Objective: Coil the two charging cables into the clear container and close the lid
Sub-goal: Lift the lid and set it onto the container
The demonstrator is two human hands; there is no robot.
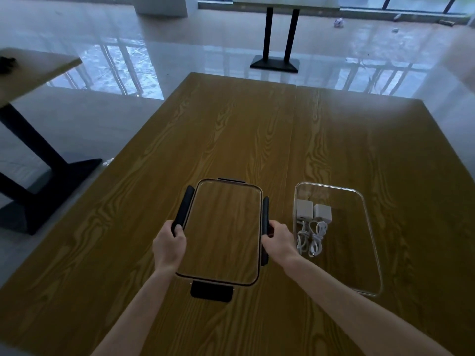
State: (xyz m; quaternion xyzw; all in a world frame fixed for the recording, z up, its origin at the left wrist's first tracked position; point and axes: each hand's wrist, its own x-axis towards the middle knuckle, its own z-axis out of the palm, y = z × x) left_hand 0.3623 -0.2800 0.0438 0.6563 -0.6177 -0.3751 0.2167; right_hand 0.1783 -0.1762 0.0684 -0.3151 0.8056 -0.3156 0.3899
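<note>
A clear rectangular lid (223,227) with black clip flaps on its sides is held over the wooden table (231,129). My left hand (168,244) grips its left edge by the black flap. On the opposite edge, my right hand (279,238) grips the right flap. To the right stands the clear container (370,242), open. Inside it, along the left wall, lie two white charging cables (312,240), coiled, each with its white plug block (313,211) at the far end.
Another wooden table (33,70) on a black foot stands to the left. A third table on black legs (279,39) is far ahead on the glossy tiled floor. Scraps of litter (338,22) lie near the windows.
</note>
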